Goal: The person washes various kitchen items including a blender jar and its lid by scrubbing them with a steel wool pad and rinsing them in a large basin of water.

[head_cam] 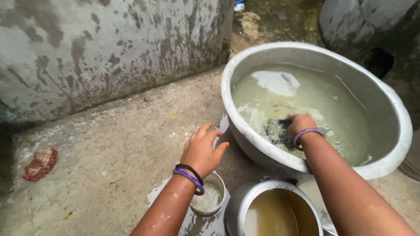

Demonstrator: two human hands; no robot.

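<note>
In the right half of the frame our right hand is sunk to the wrist in the cloudy water of a big metal basin, its fingers curled down on a dark scrubbing pad or cloth that lies just left of the knuckles, near the basin's lower left wall; the water blurs it, so we cannot tell which it is, nor how tightly the fingers close on it. We judge it soft and soaked, limp when lifted, heavier than it looks and likely slick, so it wants a full bunching grip at its middle rather than a pinch at a corner. Our left hand, at the frame's centre, holds nothing: the fingers are spread and loosely bent above the wet concrete floor, just beside the basin's outer wall. Close under the forearms, at the bottom of the frame, stand a small steel cup and a pot of brownish liquid, both easy to knock. The basin's rim is rounded and high. Open room lies to the left, across the floor toward a red rag and the stained wall in the upper left.
</note>
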